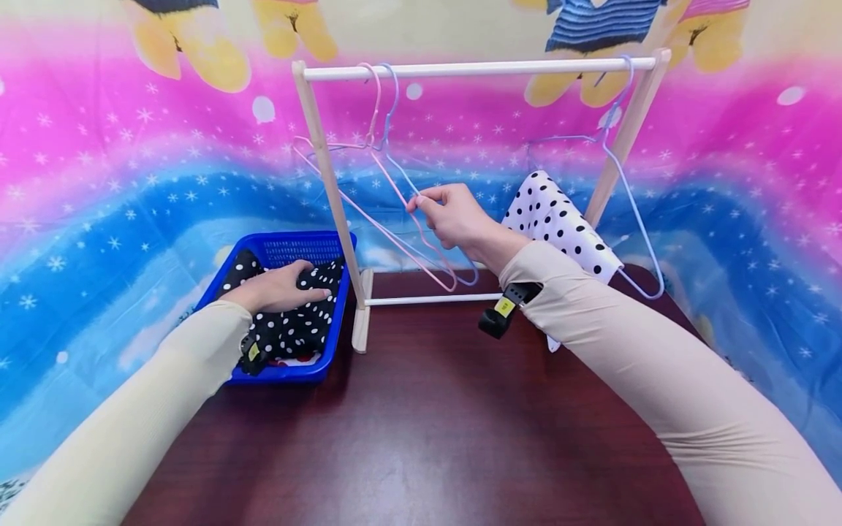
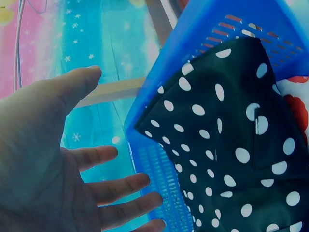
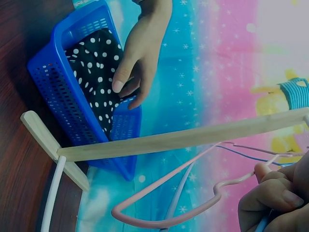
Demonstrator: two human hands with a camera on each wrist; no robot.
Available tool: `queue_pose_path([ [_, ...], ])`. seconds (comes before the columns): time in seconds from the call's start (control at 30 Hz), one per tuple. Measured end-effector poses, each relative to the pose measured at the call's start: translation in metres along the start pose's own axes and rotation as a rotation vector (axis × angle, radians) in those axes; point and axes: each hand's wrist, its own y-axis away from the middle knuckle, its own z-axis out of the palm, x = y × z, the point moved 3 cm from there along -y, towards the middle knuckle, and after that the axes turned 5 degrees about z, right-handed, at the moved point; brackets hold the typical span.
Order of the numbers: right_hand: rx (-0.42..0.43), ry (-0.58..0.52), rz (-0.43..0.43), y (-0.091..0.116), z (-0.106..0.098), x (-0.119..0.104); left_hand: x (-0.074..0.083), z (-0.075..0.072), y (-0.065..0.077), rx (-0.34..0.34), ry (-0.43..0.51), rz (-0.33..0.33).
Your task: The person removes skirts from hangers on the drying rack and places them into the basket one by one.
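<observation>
Over the blue basket, my left hand has its fingers spread and thumb apart, gripping nothing. Beneath it lies a black cloth with white dots, bunched in the basket. At the rack, my right hand pinches the sloping arm of a blue hanger, index fingertip right at the pink hanger beside it. Both hangers hook over the rail near the rack's left end. Part of the blue hanger is hidden behind my right hand and the pink hanger.
The wooden rack stands on a dark red table, its left post close to the basket. At its right end hangs another blue hanger bearing a white cloth with black dots. Red-and-white fabric shows beneath the black cloth.
</observation>
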Motion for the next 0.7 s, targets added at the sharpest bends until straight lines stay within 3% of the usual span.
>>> queue_pose_path([
  [0.43,0.033,0.003,0.022,0.002,0.004,-0.001,0.019,0.004,0.004,0.019,-0.003,0.039],
  [0.7,0.047,0.113,-0.062,0.007,0.001,0.0,0.031,0.005,0.009,0.094,0.0,0.055],
])
